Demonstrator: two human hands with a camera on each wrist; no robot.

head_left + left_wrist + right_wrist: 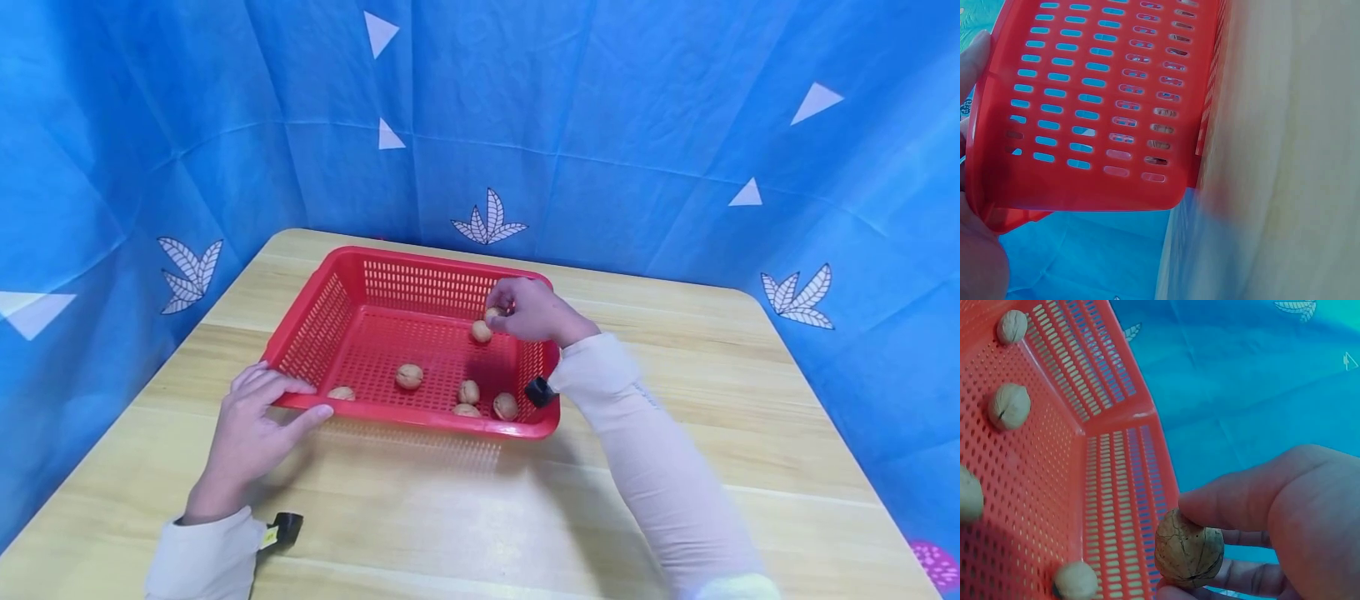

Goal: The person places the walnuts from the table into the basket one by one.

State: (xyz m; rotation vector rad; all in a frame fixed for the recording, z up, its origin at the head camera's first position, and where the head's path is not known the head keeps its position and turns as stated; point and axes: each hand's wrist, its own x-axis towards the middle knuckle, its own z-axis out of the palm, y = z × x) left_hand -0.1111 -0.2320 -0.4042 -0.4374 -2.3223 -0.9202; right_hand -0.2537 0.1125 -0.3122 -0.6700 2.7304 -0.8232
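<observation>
A red plastic basket with slotted walls stands on the table. Several walnuts lie scattered over its floor, some close to the front wall. My right hand is over the basket's far right part and pinches a walnut between thumb and fingers. Just below it in the head view is another walnut. At the near left corner, my left hand grips the basket's rim, thumb on the front edge and fingers over the side. The left wrist view shows the slotted outer wall beside that hand.
The light wooden table extends to the right of the basket and in front of it. A blue patterned cloth hangs behind the table and along both sides. Small black devices are worn at both wrists.
</observation>
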